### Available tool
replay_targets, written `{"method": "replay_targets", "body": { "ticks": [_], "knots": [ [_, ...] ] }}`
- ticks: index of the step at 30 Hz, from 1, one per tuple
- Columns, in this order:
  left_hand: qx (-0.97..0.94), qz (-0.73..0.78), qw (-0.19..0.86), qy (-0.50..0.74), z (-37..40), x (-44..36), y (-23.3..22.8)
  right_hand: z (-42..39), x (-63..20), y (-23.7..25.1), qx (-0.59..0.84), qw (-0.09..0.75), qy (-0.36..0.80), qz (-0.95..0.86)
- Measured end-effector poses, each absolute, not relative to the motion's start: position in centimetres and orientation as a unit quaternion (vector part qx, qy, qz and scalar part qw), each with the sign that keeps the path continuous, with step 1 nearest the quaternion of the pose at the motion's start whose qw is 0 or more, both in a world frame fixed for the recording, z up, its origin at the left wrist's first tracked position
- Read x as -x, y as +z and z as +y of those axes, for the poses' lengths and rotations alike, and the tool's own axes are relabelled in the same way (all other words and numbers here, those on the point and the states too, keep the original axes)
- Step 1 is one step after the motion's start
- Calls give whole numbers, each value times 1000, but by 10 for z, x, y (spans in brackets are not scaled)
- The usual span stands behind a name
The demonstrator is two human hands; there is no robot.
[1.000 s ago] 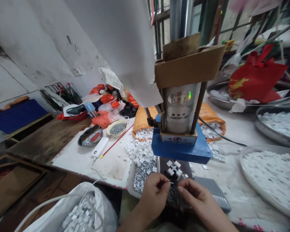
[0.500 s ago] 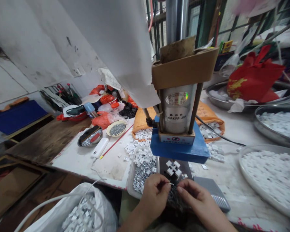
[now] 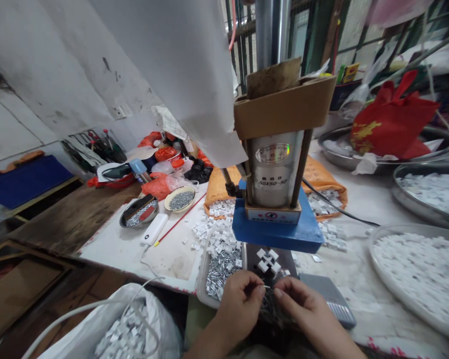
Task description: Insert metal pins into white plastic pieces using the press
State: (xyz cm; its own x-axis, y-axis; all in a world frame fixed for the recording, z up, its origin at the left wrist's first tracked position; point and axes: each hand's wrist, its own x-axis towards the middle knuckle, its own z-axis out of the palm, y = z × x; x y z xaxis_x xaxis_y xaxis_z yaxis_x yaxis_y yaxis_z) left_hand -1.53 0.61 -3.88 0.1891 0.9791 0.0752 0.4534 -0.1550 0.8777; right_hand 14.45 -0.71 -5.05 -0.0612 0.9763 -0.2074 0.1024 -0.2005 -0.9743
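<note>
A: Down front, both hands meet. Left hand (image 3: 239, 304) pinches a thin metal pin (image 3: 266, 286), tip toward the right hand (image 3: 303, 311), whose fingers curl over a dark heap of pins.

B: Just beyond, white cross pieces (image 3: 268, 260) under the blue press (image 3: 277, 229); farther right on the bench (image 3: 164, 254), a tray of white parts (image 3: 415, 264).

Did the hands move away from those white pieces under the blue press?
No. Both the left hand and right hand stay just below the white pieces, pinching a thin pin.
</note>
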Motion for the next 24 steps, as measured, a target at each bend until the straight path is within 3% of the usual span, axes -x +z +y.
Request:
{"method": "replay_targets", "body": {
  "ticks": [24],
  "knots": [
    [-669,544,372,342,3,14,-42,-7,-144,-48,562,406,553,-462]
  ]
}}
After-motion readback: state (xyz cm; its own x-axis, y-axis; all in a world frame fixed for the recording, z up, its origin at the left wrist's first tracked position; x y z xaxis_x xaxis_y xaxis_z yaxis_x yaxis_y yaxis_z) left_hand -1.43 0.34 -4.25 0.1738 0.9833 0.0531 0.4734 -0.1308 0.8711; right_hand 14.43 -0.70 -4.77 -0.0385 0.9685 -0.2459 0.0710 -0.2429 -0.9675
